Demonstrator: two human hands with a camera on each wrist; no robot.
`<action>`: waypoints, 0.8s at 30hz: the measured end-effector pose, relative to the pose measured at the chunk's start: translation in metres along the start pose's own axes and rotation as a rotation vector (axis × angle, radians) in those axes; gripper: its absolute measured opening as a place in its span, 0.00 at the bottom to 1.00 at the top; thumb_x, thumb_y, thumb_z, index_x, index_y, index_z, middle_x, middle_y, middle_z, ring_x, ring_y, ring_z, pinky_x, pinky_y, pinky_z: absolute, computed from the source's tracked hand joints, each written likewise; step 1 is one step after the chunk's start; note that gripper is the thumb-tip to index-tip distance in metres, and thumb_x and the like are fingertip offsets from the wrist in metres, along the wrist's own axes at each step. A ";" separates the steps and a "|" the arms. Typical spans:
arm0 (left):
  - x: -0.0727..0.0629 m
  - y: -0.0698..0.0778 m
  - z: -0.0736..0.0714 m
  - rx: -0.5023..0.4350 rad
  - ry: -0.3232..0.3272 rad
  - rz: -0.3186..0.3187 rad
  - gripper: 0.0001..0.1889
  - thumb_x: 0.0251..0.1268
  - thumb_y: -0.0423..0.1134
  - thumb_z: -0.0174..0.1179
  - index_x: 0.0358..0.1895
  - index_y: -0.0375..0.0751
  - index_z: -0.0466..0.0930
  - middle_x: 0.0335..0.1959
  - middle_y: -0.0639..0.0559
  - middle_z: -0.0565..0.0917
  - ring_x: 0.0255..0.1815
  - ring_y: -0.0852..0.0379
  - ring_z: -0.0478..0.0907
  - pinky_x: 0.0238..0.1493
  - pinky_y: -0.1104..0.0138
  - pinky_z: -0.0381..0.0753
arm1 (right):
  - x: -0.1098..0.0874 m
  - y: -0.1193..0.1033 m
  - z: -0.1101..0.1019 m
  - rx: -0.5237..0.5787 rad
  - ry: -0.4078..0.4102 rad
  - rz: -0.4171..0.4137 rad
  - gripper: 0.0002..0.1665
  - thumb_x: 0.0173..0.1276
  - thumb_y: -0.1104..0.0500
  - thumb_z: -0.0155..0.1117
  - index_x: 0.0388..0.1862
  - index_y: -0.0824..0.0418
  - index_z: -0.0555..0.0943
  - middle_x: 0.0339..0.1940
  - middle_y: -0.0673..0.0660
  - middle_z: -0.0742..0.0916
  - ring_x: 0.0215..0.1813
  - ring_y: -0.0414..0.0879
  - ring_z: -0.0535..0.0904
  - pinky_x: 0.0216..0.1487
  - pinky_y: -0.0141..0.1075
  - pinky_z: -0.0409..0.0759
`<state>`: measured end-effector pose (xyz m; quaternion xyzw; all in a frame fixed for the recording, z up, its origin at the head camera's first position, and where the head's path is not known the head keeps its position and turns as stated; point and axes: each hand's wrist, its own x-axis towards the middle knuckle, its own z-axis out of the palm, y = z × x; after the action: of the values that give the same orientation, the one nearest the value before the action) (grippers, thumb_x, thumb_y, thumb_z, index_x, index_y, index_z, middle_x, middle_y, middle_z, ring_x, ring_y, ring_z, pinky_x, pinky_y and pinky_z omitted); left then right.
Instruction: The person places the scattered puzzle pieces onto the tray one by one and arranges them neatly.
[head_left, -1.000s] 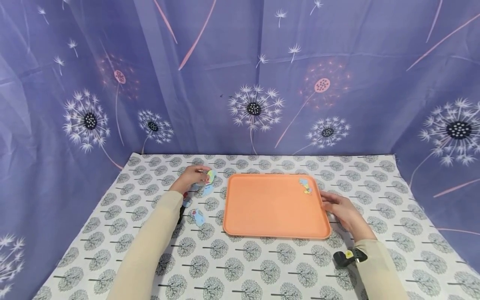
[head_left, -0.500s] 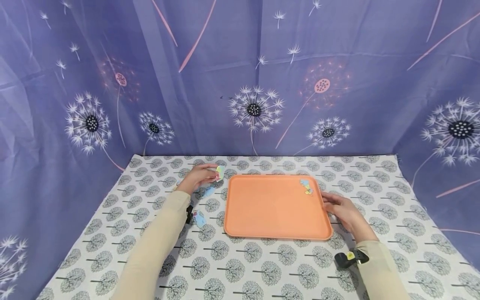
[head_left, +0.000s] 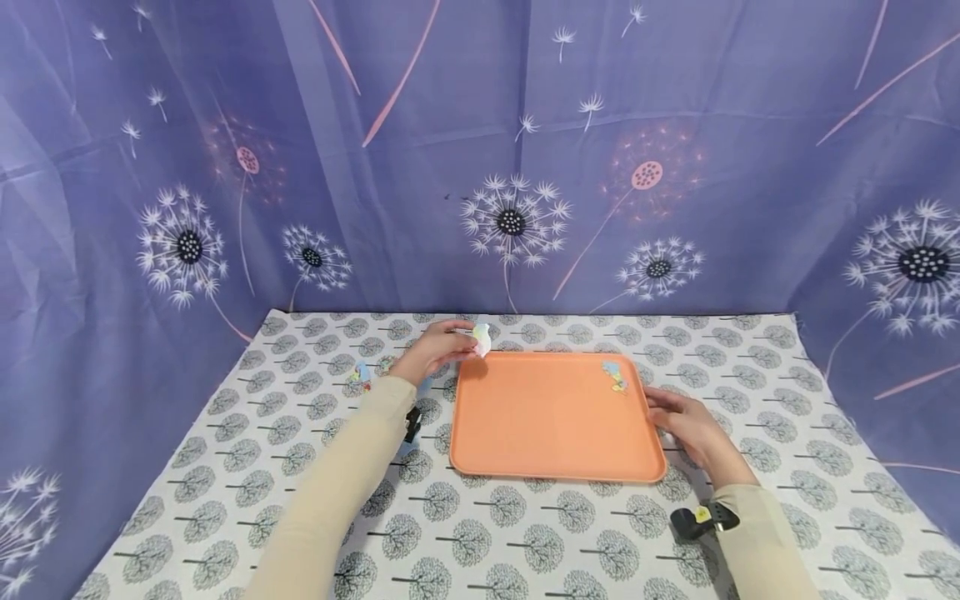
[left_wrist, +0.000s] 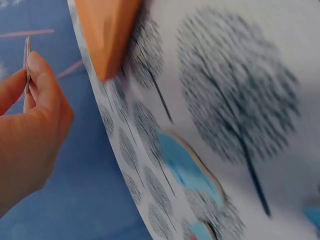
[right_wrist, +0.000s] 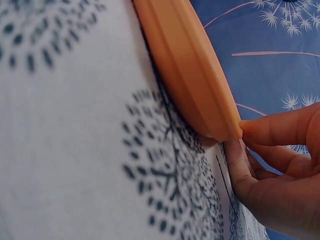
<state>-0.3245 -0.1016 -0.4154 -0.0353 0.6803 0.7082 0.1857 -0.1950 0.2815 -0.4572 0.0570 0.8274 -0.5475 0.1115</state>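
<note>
My left hand point(head_left: 438, 348) pinches a thin, flat puzzle piece point(head_left: 482, 340) between thumb and fingers, above the back left corner of an orange tray point(head_left: 555, 417). In the left wrist view the held piece is seen edge-on. On the tray's back right corner lies a blue and yellow printed piece or joined pieces point(head_left: 615, 377); I cannot tell which. My right hand point(head_left: 690, 423) grips the tray's right rim, fingertip and thumb on the edge in the right wrist view.
More printed pieces point(head_left: 362, 375) lie on the cloth left of the tray, partly hidden by the left arm. A blue piece with a wood-coloured edge point(left_wrist: 192, 167) shows in the left wrist view. A purple dandelion curtain point(head_left: 405, 208) stands behind the table.
The left hand has moved right with the puzzle piece, from over the cloth to the tray's back left corner. The right hand stays on the tray's rim.
</note>
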 end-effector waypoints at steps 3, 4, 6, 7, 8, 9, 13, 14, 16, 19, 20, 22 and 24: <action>0.005 -0.001 0.015 -0.020 -0.009 -0.005 0.24 0.61 0.19 0.57 0.61 0.29 0.70 0.30 0.42 0.80 0.28 0.56 0.80 0.45 0.65 0.87 | 0.000 0.000 0.001 0.007 0.002 -0.002 0.34 0.71 0.64 0.52 0.73 0.70 0.57 0.65 0.73 0.71 0.62 0.62 0.72 0.63 0.46 0.77; 0.007 -0.001 0.020 -0.024 -0.017 -0.006 0.24 0.60 0.19 0.57 0.61 0.29 0.70 0.30 0.42 0.80 0.28 0.55 0.80 0.46 0.64 0.86 | 0.000 0.000 0.001 0.008 0.002 -0.003 0.34 0.71 0.64 0.53 0.73 0.70 0.57 0.65 0.73 0.71 0.62 0.62 0.72 0.62 0.46 0.77; 0.008 0.000 0.031 -0.027 -0.040 -0.003 0.24 0.60 0.18 0.57 0.62 0.28 0.70 0.32 0.40 0.80 0.29 0.55 0.81 0.49 0.61 0.85 | 0.000 0.000 0.001 0.010 0.003 -0.001 0.34 0.71 0.64 0.53 0.73 0.70 0.57 0.65 0.73 0.71 0.62 0.62 0.72 0.62 0.45 0.78; 0.008 0.001 0.038 -0.024 -0.053 -0.004 0.24 0.60 0.18 0.56 0.62 0.28 0.70 0.33 0.40 0.80 0.29 0.55 0.81 0.50 0.61 0.85 | 0.000 0.000 0.001 0.013 0.001 0.000 0.34 0.71 0.64 0.53 0.73 0.70 0.57 0.65 0.73 0.71 0.62 0.62 0.72 0.62 0.45 0.78; 0.009 0.001 0.044 -0.019 -0.065 -0.004 0.24 0.60 0.18 0.56 0.62 0.28 0.70 0.34 0.39 0.80 0.29 0.55 0.81 0.51 0.60 0.84 | 0.000 0.000 0.001 0.016 0.001 0.004 0.34 0.71 0.65 0.53 0.73 0.70 0.57 0.65 0.73 0.71 0.62 0.62 0.72 0.62 0.45 0.78; 0.009 0.001 0.050 -0.018 -0.076 -0.001 0.25 0.59 0.17 0.56 0.61 0.27 0.69 0.35 0.38 0.80 0.29 0.54 0.81 0.52 0.59 0.84 | 0.000 0.000 0.000 0.013 0.000 0.004 0.34 0.71 0.64 0.53 0.73 0.70 0.57 0.65 0.73 0.71 0.62 0.62 0.72 0.62 0.45 0.78; 0.013 0.001 0.072 -0.010 -0.095 -0.010 0.25 0.58 0.17 0.57 0.60 0.27 0.70 0.37 0.35 0.81 0.31 0.50 0.83 0.54 0.58 0.82 | 0.000 0.000 0.000 0.023 0.000 0.007 0.35 0.71 0.64 0.53 0.74 0.70 0.57 0.65 0.73 0.71 0.63 0.63 0.71 0.64 0.47 0.76; 0.014 0.000 0.076 -0.015 -0.097 -0.014 0.25 0.57 0.17 0.57 0.60 0.28 0.71 0.37 0.34 0.81 0.32 0.49 0.84 0.55 0.57 0.82 | 0.000 0.000 0.000 0.023 0.002 0.006 0.34 0.71 0.64 0.53 0.74 0.70 0.57 0.65 0.73 0.71 0.63 0.63 0.71 0.64 0.47 0.76; 0.016 -0.002 0.085 -0.013 -0.094 -0.016 0.25 0.57 0.17 0.58 0.60 0.28 0.71 0.36 0.35 0.81 0.35 0.46 0.84 0.55 0.57 0.82 | 0.000 0.000 0.000 0.027 0.000 0.002 0.34 0.71 0.65 0.53 0.74 0.70 0.57 0.65 0.73 0.71 0.63 0.63 0.71 0.64 0.47 0.76; 0.019 -0.006 0.098 -0.023 -0.086 -0.008 0.24 0.57 0.17 0.58 0.59 0.29 0.72 0.34 0.37 0.81 0.35 0.46 0.84 0.52 0.58 0.84 | 0.000 -0.001 0.000 0.028 -0.004 -0.005 0.34 0.71 0.65 0.52 0.73 0.70 0.57 0.66 0.73 0.70 0.63 0.63 0.71 0.64 0.46 0.76; 0.020 -0.008 0.102 -0.031 -0.081 -0.003 0.24 0.56 0.16 0.58 0.58 0.28 0.73 0.33 0.37 0.81 0.33 0.47 0.84 0.50 0.60 0.85 | 0.000 -0.001 0.000 0.028 -0.005 -0.008 0.34 0.71 0.65 0.52 0.73 0.70 0.57 0.66 0.73 0.70 0.63 0.63 0.71 0.64 0.46 0.76; 0.022 -0.012 0.111 -0.048 -0.075 0.010 0.23 0.56 0.15 0.58 0.57 0.27 0.73 0.32 0.38 0.80 0.30 0.50 0.83 0.46 0.62 0.87 | 0.000 0.000 0.000 0.030 -0.007 -0.013 0.34 0.70 0.66 0.52 0.73 0.71 0.57 0.66 0.74 0.70 0.63 0.63 0.71 0.63 0.45 0.77; 0.023 -0.015 0.119 -0.056 -0.071 0.020 0.22 0.55 0.15 0.58 0.56 0.27 0.73 0.32 0.38 0.80 0.29 0.51 0.83 0.42 0.64 0.88 | 0.000 0.001 0.000 0.031 -0.005 -0.015 0.34 0.70 0.66 0.52 0.73 0.71 0.57 0.66 0.74 0.70 0.63 0.63 0.71 0.62 0.44 0.78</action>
<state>-0.3173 0.0199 -0.4281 -0.0082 0.6537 0.7294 0.2015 -0.1948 0.2820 -0.4575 0.0512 0.8188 -0.5614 0.1088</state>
